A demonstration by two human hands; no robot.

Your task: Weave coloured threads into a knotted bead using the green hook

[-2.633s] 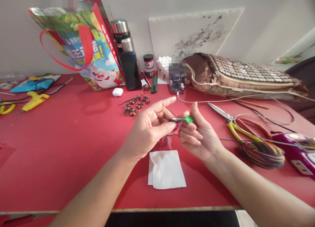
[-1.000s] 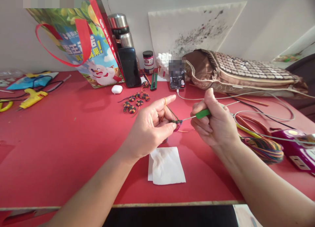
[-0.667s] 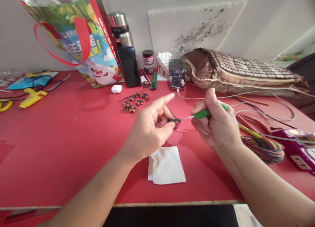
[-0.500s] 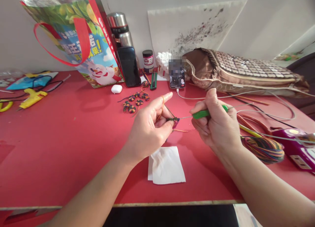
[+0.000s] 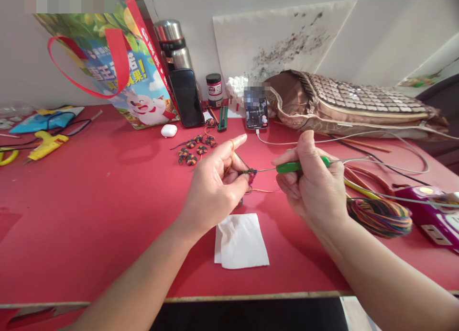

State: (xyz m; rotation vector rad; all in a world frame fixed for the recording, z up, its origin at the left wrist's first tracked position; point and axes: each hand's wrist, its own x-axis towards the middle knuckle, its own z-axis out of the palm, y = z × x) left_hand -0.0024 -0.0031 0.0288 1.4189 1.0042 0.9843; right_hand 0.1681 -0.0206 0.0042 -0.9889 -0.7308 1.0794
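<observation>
Between the thumb and fingers of my left hand [image 5: 218, 182] is a small multicoloured crochet piece [image 5: 252, 176]. Orange and dark yarn [image 5: 231, 154] loops over its raised index finger. My right hand [image 5: 313, 182] grips the green handle of a crochet hook [image 5: 289, 167]; its thin metal shaft reaches left to the crochet piece, and I cannot tell whether the tip is inside a stitch. An orange yarn tail hangs below the piece. Just under my left hand a small dark round bit [image 5: 239, 203] shows in part.
Several small crocheted rounds [image 5: 202, 150] lie beyond my left hand. A folded white tissue [image 5: 244, 242] is in front of me. To the right are a yarn skein [image 5: 382, 217], a purple power strip [image 5: 430, 211] and cables. A lit phone [image 5: 256, 113] and a patterned bag [image 5: 136, 77] stand at the back.
The view has shifted very slightly. Both hands keep nearly the same pose, and slightly more of the dark round bit shows under my left hand.
</observation>
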